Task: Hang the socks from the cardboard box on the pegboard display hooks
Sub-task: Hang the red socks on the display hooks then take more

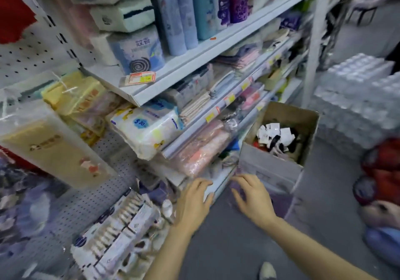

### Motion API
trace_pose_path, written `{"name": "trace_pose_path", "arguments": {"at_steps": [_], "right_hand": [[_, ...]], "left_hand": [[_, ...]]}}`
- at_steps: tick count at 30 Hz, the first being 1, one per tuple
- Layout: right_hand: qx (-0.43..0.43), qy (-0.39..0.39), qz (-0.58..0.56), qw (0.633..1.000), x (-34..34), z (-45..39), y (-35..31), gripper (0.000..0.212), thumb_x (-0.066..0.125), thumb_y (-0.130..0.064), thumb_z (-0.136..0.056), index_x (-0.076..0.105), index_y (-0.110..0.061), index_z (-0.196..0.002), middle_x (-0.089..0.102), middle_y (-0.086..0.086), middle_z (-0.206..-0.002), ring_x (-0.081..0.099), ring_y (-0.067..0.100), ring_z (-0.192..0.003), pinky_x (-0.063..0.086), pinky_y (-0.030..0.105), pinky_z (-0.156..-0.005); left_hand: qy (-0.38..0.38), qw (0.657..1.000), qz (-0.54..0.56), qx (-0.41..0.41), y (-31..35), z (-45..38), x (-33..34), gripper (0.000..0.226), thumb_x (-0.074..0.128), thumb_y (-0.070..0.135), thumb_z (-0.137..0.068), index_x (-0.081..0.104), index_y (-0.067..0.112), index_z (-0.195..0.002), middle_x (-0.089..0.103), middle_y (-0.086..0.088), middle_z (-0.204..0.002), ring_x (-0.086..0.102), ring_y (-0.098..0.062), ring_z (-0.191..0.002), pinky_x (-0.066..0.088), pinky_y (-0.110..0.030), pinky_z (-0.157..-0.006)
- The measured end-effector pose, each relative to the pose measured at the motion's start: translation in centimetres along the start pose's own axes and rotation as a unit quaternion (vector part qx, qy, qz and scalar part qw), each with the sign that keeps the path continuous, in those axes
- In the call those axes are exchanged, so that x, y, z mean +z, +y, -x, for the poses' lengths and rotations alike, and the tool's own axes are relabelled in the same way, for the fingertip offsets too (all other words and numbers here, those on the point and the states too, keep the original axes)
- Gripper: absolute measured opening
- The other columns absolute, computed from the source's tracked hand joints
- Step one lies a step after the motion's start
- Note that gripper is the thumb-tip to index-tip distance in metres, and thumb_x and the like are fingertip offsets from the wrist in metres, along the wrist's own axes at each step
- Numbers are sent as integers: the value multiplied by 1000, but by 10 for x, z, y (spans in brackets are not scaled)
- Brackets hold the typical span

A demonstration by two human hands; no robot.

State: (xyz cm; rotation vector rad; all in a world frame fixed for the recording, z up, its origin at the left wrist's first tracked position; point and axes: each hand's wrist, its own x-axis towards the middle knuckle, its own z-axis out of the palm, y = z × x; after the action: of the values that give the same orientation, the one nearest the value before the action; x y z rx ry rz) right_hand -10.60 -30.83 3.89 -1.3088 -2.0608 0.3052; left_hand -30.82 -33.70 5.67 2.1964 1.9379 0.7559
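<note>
Shop: price-tagged shelves (194, 63) of goods

Both hands (225, 199) hover, seemingly empty, near the cardboard box (279, 141) of socks (276, 136).

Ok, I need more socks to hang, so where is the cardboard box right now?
The cardboard box sits on the floor at centre right of the head view, against the shelf's lower end, just beyond the right hand.
</note>
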Motion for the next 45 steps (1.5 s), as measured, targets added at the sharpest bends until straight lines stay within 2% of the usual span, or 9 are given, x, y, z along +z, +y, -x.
{"name": "trace_pose_path", "arguments": {"at_steps": [3, 8, 17, 22, 26, 29, 34, 40, 45], "right_hand": [[61, -9, 22, 998, -18, 13, 33, 25, 58, -24, -86, 68, -17, -108, 65, -3, -104, 59, 22, -95, 46, 30, -83], [134, 25, 65, 989, -50, 10, 86, 32, 79, -4, -74, 71, -14, -103, 68, -2, -99, 62, 25, -91, 52, 33, -77], [152, 49, 105, 981, -75, -26, 192, 34, 76, 1, -74, 70, -9, -106, 69, 3, -104, 50, 18, -101, 39, 26, -87], [189, 43, 99, 976, -71, -51, 223, 32, 76, -1, -75, 72, -11, -105, 69, 0, -103, 56, 20, -99, 48, 30, -83], [225, 31, 92, 970, -51, -75, 248, 32, 78, -1, -74, 73, -12, -103, 70, -2, -102, 60, 22, -98, 52, 31, -79], [251, 16, 93, 963, -36, -91, 267, 32, 78, -2, -74, 73, -12, -104, 71, -2, -102, 61, 22, -97, 53, 32, -80], [292, -22, 102, 951, -13, -106, 306, 37, 75, -4, -76, 71, -15, -112, 68, -3, -108, 58, 21, -101, 53, 34, -86], [326, -52, 141, 933, 5, -116, 329, 37, 79, -9, -72, 71, -15, -108, 67, -1, -102, 62, 25, -91, 55, 36, -74], [323, -82, 116, 935, 22, -125, 339, 31, 72, -13, -80, 68, -18, -111, 65, -3, -108, 60, 21, -98, 54, 34, -81]], "left_hand": [[-41, 999, 16, 19, 18, -17, 32, 33, 51, 41, -86, 71, 24, -106, 67, 6, -105, 61, -16, -93, 43, -24, -83], [-137, 988, 40, 58, 57, -73, 78, 29, 55, 34, -94, 65, 23, -119, 62, 6, -121, 57, -18, -109, 47, -32, -92], [-170, 981, 51, 83, 117, -174, 150, 33, 53, 29, -100, 59, 22, -131, 57, 5, -132, 52, -17, -120, 41, -31, -98], [-197, 976, 40, 80, 118, -234, 195, 28, 53, 16, -97, 65, 16, -122, 60, 0, -124, 55, -21, -113, 47, -38, -95], [-283, 959, -9, 24, 113, -289, 246, 30, 46, 12, -98, 67, 8, -119, 61, -10, -125, 58, -29, -111, 49, -43, -94], [-390, 917, -78, -33, 106, -325, 294, 28, 47, 17, -100, 65, 5, -117, 60, -15, -123, 60, -33, -108, 51, -42, -89], [-490, 857, -131, -97, 90, -362, 386, 40, 56, 30, -98, 59, 3, -128, 55, -17, -134, 54, -33, -122, 48, -39, -99], [-451, 866, -123, -178, 68, -374, 459, 47, 29, 11, -103, 29, -3, -148, 34, -20, -152, 37, -35, -136, 34, -42, -112], [-374, 870, -31, -319, 61, -377, 486, 49, 53, 19, -97, 37, 6, -142, 46, -20, -142, 48, -40, -126, 45, -46, -100]]}}
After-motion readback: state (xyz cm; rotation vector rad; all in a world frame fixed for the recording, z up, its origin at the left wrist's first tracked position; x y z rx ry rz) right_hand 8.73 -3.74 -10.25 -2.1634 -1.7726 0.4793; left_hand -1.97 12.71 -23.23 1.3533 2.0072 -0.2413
